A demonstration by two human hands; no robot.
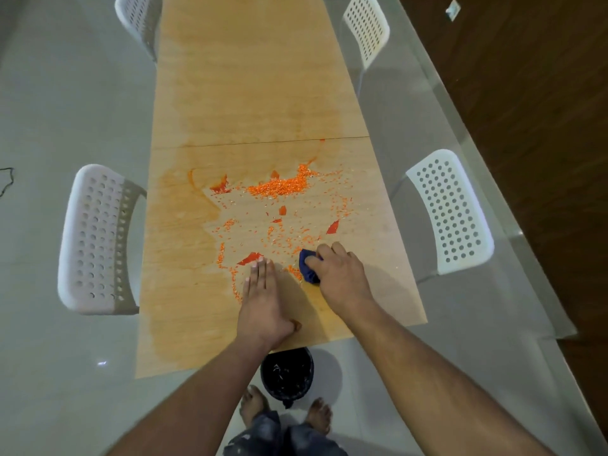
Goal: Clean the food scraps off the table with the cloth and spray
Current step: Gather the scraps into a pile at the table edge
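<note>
Right hand [342, 278] grips the bunched dark-blue cloth [308, 268], dragging orange food scraps [279, 187] toward the flat, straight-fingered left hand [263, 301], probably a backstop on the light wooden bench [230, 93].

Right hand [342, 274] grips blue cloth [309, 269] among orange scraps [279, 187], seemingly lentils.

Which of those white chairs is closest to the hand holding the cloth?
The near chair on the right. It stands beside the right hand gripping the blue cloth; the others sit farther off.
</note>
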